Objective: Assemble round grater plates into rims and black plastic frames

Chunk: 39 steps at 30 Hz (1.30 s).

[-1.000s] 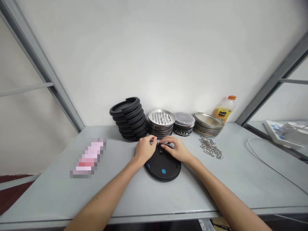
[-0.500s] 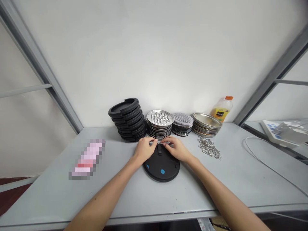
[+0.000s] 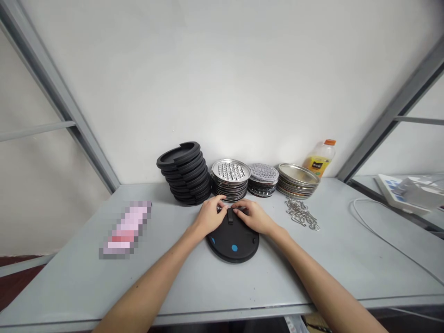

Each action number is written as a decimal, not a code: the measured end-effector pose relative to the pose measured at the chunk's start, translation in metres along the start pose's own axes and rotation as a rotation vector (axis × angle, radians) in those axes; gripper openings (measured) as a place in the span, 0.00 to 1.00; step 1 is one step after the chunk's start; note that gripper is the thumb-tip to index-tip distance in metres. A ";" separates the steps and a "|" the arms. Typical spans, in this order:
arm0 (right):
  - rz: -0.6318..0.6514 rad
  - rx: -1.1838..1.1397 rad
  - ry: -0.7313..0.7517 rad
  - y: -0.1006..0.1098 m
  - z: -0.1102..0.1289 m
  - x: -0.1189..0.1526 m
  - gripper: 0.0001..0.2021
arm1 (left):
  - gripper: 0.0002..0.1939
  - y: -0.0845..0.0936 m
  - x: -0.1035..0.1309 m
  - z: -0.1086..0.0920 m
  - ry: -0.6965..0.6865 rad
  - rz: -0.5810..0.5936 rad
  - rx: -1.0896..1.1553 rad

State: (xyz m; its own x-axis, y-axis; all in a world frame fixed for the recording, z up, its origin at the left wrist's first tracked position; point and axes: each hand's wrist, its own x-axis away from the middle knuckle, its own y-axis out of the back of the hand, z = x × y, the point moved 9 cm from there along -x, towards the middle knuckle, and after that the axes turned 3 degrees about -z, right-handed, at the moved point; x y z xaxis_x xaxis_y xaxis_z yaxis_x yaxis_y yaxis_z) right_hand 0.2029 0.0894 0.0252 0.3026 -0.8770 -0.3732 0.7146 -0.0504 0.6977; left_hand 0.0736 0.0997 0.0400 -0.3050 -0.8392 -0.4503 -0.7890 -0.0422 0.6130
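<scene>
A black round base [image 3: 233,240] with a blue dot on its face lies flat on the table in front of me. A short black tab [image 3: 230,216] runs down from its far edge. At that far edge my left hand [image 3: 210,215] pinches with thumb and forefinger, from the left of the tab. Opposite it, my right hand [image 3: 254,216] has its fingers closed on the right side of the tab. A bit of shiny wire clip shows between the fingertips; most of it is hidden. To the right lies a heap of metal wire clips [image 3: 301,213].
Along the wall stand a leaning stack of black round rims [image 3: 183,178], two stacks of metal grater discs [image 3: 231,172] [image 3: 263,173], and metal plates [image 3: 298,175]. Behind them is a bottle [image 3: 319,159]. A pixelated pink object [image 3: 126,229] lies left; a white cable [image 3: 378,229] crosses the right.
Both hands have shifted slightly toward me and press lower at the top of the tab, with less of the wire clip showing. The black base stays put.
</scene>
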 end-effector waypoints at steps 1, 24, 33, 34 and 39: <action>-0.001 0.001 0.000 0.000 0.000 0.000 0.10 | 0.14 0.001 0.000 -0.001 -0.006 0.004 -0.006; 0.025 0.063 0.003 -0.001 0.003 0.001 0.11 | 0.13 0.011 -0.004 0.007 0.035 0.004 0.111; 0.026 0.050 0.004 0.001 0.005 -0.001 0.12 | 0.15 0.020 -0.007 -0.004 0.090 0.010 0.303; 0.026 0.042 0.001 0.002 0.004 -0.001 0.12 | 0.15 0.024 -0.008 -0.005 0.083 -0.010 0.305; 0.016 0.011 -0.042 0.002 -0.005 -0.002 0.11 | 0.14 0.054 0.007 0.002 0.042 -0.143 0.192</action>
State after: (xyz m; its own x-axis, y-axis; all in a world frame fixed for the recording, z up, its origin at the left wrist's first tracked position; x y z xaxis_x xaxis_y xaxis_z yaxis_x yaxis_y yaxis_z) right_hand 0.2067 0.0931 0.0245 0.2871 -0.8969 -0.3363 0.7032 -0.0411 0.7098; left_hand 0.0283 0.0922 0.0685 -0.1638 -0.8542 -0.4935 -0.9108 -0.0612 0.4083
